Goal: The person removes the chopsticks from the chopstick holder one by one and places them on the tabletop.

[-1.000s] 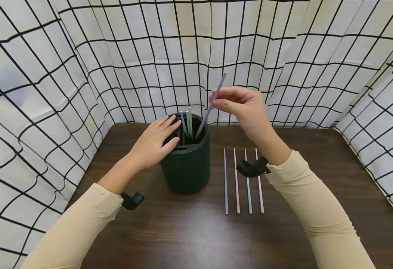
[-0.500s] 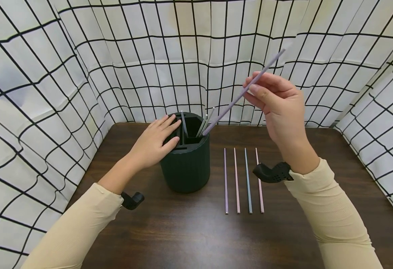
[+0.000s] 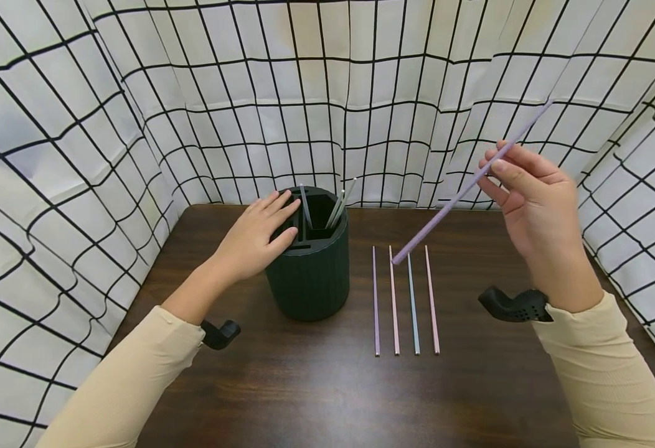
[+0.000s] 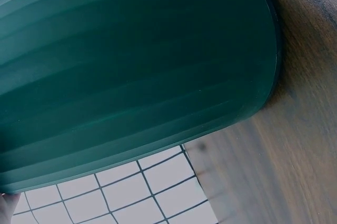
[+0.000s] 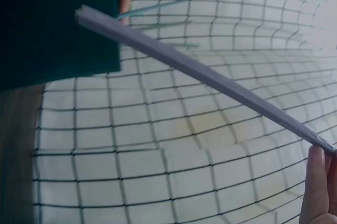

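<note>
In the head view my right hand [image 3: 540, 199], raised on the right, pinches a purple chopstick [image 3: 439, 216] between thumb and fingers. It slants down to the left, its lower tip above the row on the table. My left hand [image 3: 251, 239] rests on the top of a dark green, divided utensil holder [image 3: 309, 286], fingers extended. Several chopsticks, among them a greenish-white chopstick [image 3: 350, 193], lean inside the holder. To its right lie a purple chopstick [image 3: 375, 305], a pink chopstick [image 3: 394, 305], a blue chopstick [image 3: 414, 305] and another pink chopstick [image 3: 433, 305], side by side.
The dark brown wooden table [image 3: 282, 386] extends under everything. White cloth with a black grid [image 3: 271, 81] hangs behind and at both sides. Black wrist cameras [image 3: 512, 305] sit at each cuff.
My right hand has drawn the purple chopstick out of the holder and moved it right. The chopsticks left in the holder shifted to lean right. My left hand has stayed put.
</note>
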`<state>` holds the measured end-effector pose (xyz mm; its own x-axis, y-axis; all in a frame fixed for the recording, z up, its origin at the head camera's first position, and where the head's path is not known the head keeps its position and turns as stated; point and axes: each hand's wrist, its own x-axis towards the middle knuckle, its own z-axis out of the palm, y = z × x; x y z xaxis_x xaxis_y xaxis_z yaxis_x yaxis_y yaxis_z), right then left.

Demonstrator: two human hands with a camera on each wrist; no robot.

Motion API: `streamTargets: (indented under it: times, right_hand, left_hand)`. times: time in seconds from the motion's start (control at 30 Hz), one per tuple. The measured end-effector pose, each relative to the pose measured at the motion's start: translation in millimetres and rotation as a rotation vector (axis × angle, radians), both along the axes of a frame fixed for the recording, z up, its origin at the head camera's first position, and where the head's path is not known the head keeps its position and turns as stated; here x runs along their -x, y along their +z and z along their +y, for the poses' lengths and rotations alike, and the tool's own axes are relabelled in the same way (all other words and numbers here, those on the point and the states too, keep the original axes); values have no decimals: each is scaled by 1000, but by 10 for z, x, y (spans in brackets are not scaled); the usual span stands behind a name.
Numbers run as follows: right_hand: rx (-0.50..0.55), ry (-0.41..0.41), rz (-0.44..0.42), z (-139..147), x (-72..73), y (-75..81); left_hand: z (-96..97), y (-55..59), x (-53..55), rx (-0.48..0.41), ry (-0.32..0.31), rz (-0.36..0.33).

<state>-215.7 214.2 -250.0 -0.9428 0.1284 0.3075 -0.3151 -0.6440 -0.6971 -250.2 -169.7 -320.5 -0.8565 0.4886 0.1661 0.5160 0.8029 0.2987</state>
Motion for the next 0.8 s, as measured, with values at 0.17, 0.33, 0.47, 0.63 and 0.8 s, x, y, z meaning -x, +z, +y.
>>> streamTargets:
  times: [0.17,0.33,0.47,0.63,0.8]
  right_hand:
    - [-76,41,-114,167,31,-185]
    - [-203,66,-205,287,53,-372]
    - [-322,116,-264,393,72,-574]
    - [-419,210,-361,552,124,-903]
    - [-550,267,-504,690,252,-1224]
  left_hand:
    - [-2,-4,4,0,-2,-9]
    - [-6,-5,-1,-4,-2,-2]
    - [-9,-5,-12,-9,-2,2]
    - [-5,-3,-12,-9,4,3]
    - [-4,-1,-10,-11,4,0]
